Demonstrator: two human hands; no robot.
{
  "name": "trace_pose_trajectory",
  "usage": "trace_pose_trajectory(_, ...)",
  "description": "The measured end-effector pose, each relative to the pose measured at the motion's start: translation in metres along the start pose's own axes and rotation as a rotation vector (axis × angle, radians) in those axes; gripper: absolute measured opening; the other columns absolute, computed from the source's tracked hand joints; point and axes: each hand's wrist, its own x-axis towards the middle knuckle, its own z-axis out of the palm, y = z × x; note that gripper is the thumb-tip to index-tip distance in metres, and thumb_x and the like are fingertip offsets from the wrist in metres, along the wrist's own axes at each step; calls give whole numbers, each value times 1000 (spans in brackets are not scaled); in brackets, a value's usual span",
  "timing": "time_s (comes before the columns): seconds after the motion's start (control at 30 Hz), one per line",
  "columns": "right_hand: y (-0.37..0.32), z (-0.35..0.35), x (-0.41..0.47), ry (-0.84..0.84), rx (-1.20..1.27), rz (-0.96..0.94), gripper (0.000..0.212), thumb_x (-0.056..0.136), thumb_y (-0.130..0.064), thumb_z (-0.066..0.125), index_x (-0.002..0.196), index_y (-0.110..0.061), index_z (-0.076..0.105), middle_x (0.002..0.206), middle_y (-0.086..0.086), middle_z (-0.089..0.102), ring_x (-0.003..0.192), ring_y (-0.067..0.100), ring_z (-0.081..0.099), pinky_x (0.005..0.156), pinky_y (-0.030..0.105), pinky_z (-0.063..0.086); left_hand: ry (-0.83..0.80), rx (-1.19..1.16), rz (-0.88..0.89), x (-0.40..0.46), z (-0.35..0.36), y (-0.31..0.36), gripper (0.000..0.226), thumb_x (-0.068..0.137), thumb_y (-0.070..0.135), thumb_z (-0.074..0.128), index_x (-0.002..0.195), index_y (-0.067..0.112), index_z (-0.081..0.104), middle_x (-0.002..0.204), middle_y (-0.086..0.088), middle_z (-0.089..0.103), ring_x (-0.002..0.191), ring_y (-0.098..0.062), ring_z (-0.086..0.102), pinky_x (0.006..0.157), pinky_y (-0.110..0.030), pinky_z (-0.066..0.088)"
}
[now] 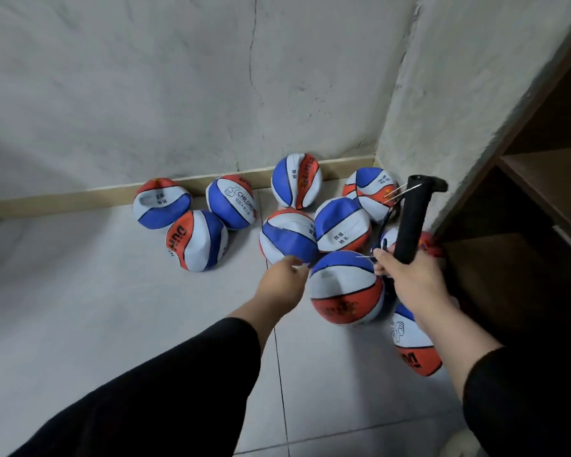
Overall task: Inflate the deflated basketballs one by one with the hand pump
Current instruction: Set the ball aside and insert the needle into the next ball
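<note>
Crumpled balls heaped in a tiled corner, pump in hand

Rough plaster wall (178, 94), glossy floor tiles (112, 308), brown wooden shelf (524, 179); dented red-white-blue basketballs (289, 237) crowd the corner. Right hand (409, 278) grips the matte black tubular pump (412, 219); left hand (282, 285), fingers curled, pinches one ball's edge.

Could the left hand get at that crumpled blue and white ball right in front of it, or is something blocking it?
Probably yes. The left hand already reaches to the near edge of the crumpled ball, with only bare floor tile beneath the arm. The rounder ball lies just to its right, not across the path, and the right hand grips the pump.
</note>
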Motion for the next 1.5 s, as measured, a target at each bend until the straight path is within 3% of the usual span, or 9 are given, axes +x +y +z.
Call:
trace_pose_trajectory(0.2, -29, 45, 36, -109, 3, -7, 11, 95, -18, 73, 87, -12, 68, 78, 3, 77, 70, 10, 74, 64, 16, 53, 3, 310, -38, 38, -53, -24, 49, 107, 36, 52, 151, 16, 48, 150, -9, 54, 133, -28, 54, 104, -33, 44)
trace_pose_trajectory(0.47, -37, 71, 78, -191, -211, 2, 27, 89, -35, 78, 91, -8, 74, 88, 11, 78, 90, 30, 74, 88, 49, 59, -24, 379, -58, 88, -73, -26, 64, 102, 39, 62, 156, 15, 37, 152, -12, 50, 134, -30, 53, 105, -36, 46)
trace_pose_trajectory(0.6, -37, 93, 101, -183, -158, 52, 17, 91, -27, 77, 85, -12, 73, 86, 8, 79, 95, 32, 74, 82, 44, 58, -15, 297, -70, 121, -69, -21, 75, 94, 38, 72, 155, 19, 35, 146, -10, 52, 118, -26, 58, 88, -30, 49)
trace_pose_trajectory(0.7, -33, 112, 119, -207, -164, 66, 27, 87, -39, 79, 92, -14, 71, 91, 9, 78, 95, 30, 74, 81, 45, 61, -22, 305, -86, 142, -57, -22, 90, 89, 39, 78, 160, 23, 25, 150, -13, 45, 125, -31, 56, 95, -36, 54)
trace_pose_trajectory(0.8, -30, 124, 133, -252, -189, 80, 34, 86, -47, 77, 99, -16, 71, 93, 6, 78, 92, 26, 71, 87, 45, 59, 10, 351, -66, 161, -44, -28, 97, 83, 42, 82, 160, 27, 24, 154, -12, 38, 136, -32, 47, 105, -44, 51)
trace_pose_trajectory(0.93, -25, 132, 144, -268, -160, 92, 27, 90, -40, 76, 95, -13, 72, 94, 16, 76, 85, 33, 69, 87, 45, 58, 17, 499, 33, 179, -33, -27, 115, 79, 59, 82, 164, 32, 10, 174, -6, 1, 158, -32, 10, 118, -56, 33)
trace_pose_trajectory(1.03, -19, 133, 151, -265, -172, 108, 25, 91, -39, 75, 94, -15, 71, 92, 13, 76, 87, 30, 71, 85, 42, 58, -19, 549, 126, 190, -20, -19, 126, 76, 65, 82, 164, 34, -2, 174, -3, -10, 160, -31, -2, 122, -61, 24)
trace_pose_trajectory(1.27, -5, 127, 162, -309, -184, 153, 34, 91, -41, 74, 93, -7, 71, 84, 16, 71, 75, 22, 62, 77, 38, 55, -20, 688, 89, 195, 10, -18, 137, 73, 71, 80, 162, 36, -18, 172, -3, -7, 159, -33, -7, 119, -64, 27)
trace_pose_trajectory(1.5, -5, 124, 161, -305, -165, 163, 27, 93, -37, 74, 87, -11, 69, 74, 5, 61, 74, 21, 60, 69, 32, 50, 57, 654, 42, 188, 5, -26, 128, 74, 55, 82, 162, 39, -9, 166, -5, 7, 156, -36, 3, 117, -60, 29)
